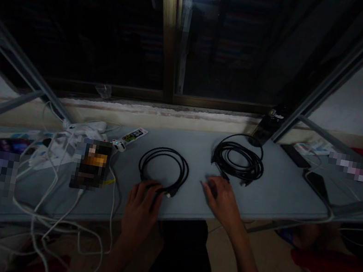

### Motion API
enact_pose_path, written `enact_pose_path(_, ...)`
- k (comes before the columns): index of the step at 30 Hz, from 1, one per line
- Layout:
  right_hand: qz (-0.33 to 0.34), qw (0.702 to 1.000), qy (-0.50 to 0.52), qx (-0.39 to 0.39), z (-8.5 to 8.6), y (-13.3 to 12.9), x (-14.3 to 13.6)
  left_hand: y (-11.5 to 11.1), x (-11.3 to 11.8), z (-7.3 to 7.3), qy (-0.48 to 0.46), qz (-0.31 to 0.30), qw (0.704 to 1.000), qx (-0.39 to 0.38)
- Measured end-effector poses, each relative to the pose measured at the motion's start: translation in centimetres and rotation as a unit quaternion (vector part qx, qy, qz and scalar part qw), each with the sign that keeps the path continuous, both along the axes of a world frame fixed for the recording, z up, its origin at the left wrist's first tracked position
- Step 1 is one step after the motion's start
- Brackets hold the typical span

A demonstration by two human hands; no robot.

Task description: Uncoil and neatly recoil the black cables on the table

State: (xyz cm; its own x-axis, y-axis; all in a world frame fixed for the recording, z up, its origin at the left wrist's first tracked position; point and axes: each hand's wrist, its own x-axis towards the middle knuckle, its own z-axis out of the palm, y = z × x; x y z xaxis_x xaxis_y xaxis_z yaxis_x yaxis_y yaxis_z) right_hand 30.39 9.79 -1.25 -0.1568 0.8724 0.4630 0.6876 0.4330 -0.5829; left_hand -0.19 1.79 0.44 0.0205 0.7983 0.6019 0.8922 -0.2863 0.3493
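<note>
A small loop of black cable (183, 163) lies flat on the grey table. The fingers of my left hand (141, 206) rest over its near left edge, slightly apart, with the thumb off to the side; the cable under them is hidden. One plug end (168, 194) shows just right of that thumb. To the right lies a thicker coil of black cable (258, 168), several turns deep, with plug ends at its near side. My right hand (222, 202) is just in front of it, thumb apart from the bent fingers, and nothing shows between them.
White cords (49, 187) tangle at the left, hanging over the table's edge, beside a power strip (90, 127) and a blurred dark device (91, 171). A dark bottle (267, 127) stands behind the thick coil. Phones (294, 156) and metal posts (309, 97) are at the right.
</note>
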Motion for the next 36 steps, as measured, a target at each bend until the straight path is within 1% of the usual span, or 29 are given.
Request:
enact_pose_path(3, 0.010, 1.000, -0.012, -0.003, -0.1, -0.1, -0.4, 0.0, 0.3, -0.1, 0.008, 0.007, 1.000, 0.009)
enact_pose_path(6, 0.010, 1.000, 0.004, -0.006, 0.0, -0.2, -0.5, -0.2, 0.5, -0.1, 0.014, 0.013, 1.000, 0.012)
enact_pose_path(12, 0.009, 1.000, 0.004, -0.005, 0.2, -0.2, -0.4, -0.3, 0.6, -0.2, 0.021, 0.007, 0.999, 0.039)
enact_pose_path(16, 0.014, 1.000, -0.002, -0.005, 0.3, -0.2, -0.4, -0.3, 0.5, -0.7, 0.012, 0.001, 0.999, 0.042)
enact_pose_path(22, 0.016, 1.000, 0.004, 0.015, 0.3, -0.2, -0.3, -0.4, 0.2, -1.4, 0.016, -0.005, 0.999, 0.043)
enact_pose_path(30, 0.013, 1.000, -0.012, 0.008, 0.7, -0.3, -0.4, -0.5, 0.2, -1.3, 0.016, -0.015, 0.999, 0.046)
enact_pose_path(36, 0.011, 0.999, -0.026, 0.017, 0.2, -0.2, -0.3, -0.5, 0.1, -1.5, 0.015, -0.014, 0.999, 0.048)
